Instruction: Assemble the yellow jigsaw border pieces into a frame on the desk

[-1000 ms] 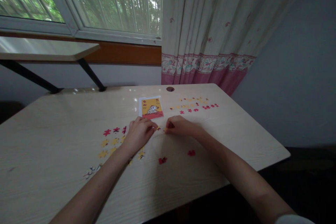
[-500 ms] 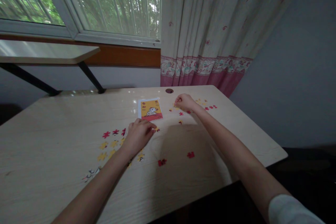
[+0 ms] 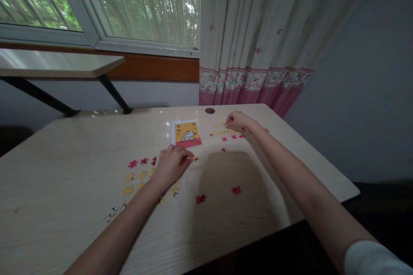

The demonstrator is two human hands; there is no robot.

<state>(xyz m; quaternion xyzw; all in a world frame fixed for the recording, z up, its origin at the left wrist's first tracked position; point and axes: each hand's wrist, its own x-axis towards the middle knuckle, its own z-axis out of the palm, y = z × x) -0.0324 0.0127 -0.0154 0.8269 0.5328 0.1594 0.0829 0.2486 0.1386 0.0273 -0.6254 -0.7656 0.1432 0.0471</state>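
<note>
My left hand point(image 3: 172, 163) rests low over the table with thumb and forefinger closed on a small yellow jigsaw puzzle piece point(image 3: 195, 159) that has a dark red mark. At the far right, my right hand point(image 3: 239, 121) hovers among yellow puzzle pieces point(image 3: 220, 132), its fingertips pinched together; whether a piece is between them I cannot make out. Red puzzle pieces point(image 3: 234, 137) lie just below that hand. Between the hands sits another yellow piece point(image 3: 223, 149). A picture card point(image 3: 187, 134) showing a white animal on yellow and red lies beyond my left hand.
Two red pieces point(image 3: 236, 190) lie near the front. Left of my left forearm are rows of red, yellow and white pieces point(image 3: 130, 177), partly covered by the arm. A raised shelf point(image 3: 58, 63) on black legs stands at the back left. The table point(image 3: 80, 150) has a round cable hole point(image 3: 210, 111).
My right hand has moved right, away from the yellow pieces beside the card, uncovering several of them. My left hand stays on its piece. The view has shifted slightly.
</note>
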